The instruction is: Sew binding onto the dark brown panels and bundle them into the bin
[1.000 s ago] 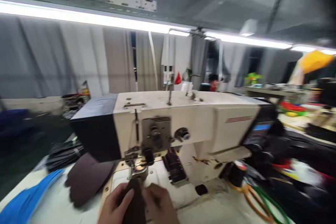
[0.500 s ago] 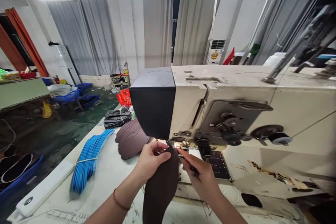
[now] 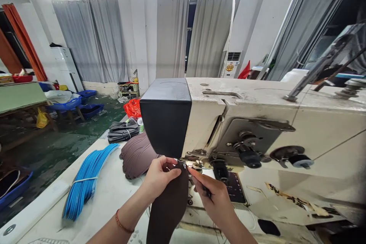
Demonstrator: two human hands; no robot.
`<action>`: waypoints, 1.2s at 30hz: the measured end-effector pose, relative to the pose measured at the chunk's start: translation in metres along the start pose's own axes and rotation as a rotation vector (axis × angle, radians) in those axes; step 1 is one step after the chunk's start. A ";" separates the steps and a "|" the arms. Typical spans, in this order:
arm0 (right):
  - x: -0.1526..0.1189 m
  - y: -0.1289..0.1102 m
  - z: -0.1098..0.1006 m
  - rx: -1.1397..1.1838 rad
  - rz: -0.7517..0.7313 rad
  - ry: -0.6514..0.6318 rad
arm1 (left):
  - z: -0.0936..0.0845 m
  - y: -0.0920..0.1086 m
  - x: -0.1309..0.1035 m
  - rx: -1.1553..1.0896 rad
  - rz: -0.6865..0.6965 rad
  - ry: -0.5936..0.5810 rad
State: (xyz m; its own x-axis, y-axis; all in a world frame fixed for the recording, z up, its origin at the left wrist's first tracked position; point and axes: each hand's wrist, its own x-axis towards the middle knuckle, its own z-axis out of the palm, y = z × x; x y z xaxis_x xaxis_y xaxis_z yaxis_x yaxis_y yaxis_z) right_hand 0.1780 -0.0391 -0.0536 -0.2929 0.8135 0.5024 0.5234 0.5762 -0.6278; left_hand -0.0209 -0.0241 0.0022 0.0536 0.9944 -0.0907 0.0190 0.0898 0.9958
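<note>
Dark brown fabric piece [image 3: 168, 206] sits just below the head of the sewing machine [image 3: 263, 99]; from my remote view, the left hand [image 3: 160, 179] pinches its upper end. I see the right hand [image 3: 213, 196] curled around a dark object [image 3: 207, 191], mostly hidden, its index finger pointing at the fabric's edge. Left of the machine, a brown stack [image 3: 137, 156] and a tied blue bundle [image 3: 82, 187] lie on the surface [image 3: 114, 206].

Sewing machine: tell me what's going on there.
At the sewing machine, a person's left hand pinches the top end of a dark brown piece, just below the machine's head. The right hand is close beside it, gripping a small, mostly hidden dark object. On the table to the left lie a brown stack and a tied blue bundle.
</note>
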 end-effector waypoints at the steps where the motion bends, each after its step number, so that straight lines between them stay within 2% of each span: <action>1: 0.000 0.000 0.000 0.010 0.007 0.003 | -0.001 -0.001 0.001 -0.015 0.003 -0.010; 6: 0.002 -0.002 -0.001 0.044 0.008 0.011 | -0.003 -0.004 0.003 -0.076 -0.002 -0.040; 16: 0.003 -0.006 -0.002 0.038 0.010 0.027 | -0.005 -0.002 0.010 -0.035 -0.003 -0.029; 17: 0.003 -0.007 -0.002 0.042 0.014 0.025 | -0.007 -0.002 0.008 -0.041 -0.014 -0.049; 19: 0.004 -0.007 -0.002 0.059 0.020 0.024 | -0.014 -0.005 -0.003 -0.110 -0.080 -0.171; 21: 0.004 -0.008 -0.002 0.077 0.019 0.038 | -0.021 -0.012 -0.020 -0.231 -0.161 -0.340; 23: 0.004 -0.008 -0.001 0.094 0.017 0.052 | -0.027 -0.021 -0.040 -0.331 -0.210 -0.418; 26: 0.005 -0.008 -0.001 0.107 0.004 0.075 | -0.029 -0.029 -0.062 -0.371 -0.217 -0.314; 28: 0.006 -0.008 -0.002 0.106 -0.014 0.081 | -0.028 -0.029 -0.068 -0.366 -0.222 -0.256; 32: 0.007 -0.010 -0.005 0.104 -0.011 0.073 | -0.021 -0.029 -0.063 -0.389 -0.160 -0.270; 36: 0.007 -0.009 -0.004 0.092 0.028 0.066 | -0.011 -0.031 -0.055 -0.375 -0.088 -0.204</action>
State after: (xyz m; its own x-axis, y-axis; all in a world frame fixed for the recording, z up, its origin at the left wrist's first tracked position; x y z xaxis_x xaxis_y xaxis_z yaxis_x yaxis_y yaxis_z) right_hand 0.1748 -0.0393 -0.0421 -0.2237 0.8243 0.5201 0.4544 0.5603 -0.6925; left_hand -0.0352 -0.0811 -0.0233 0.2652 0.9542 -0.1388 -0.3296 0.2250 0.9169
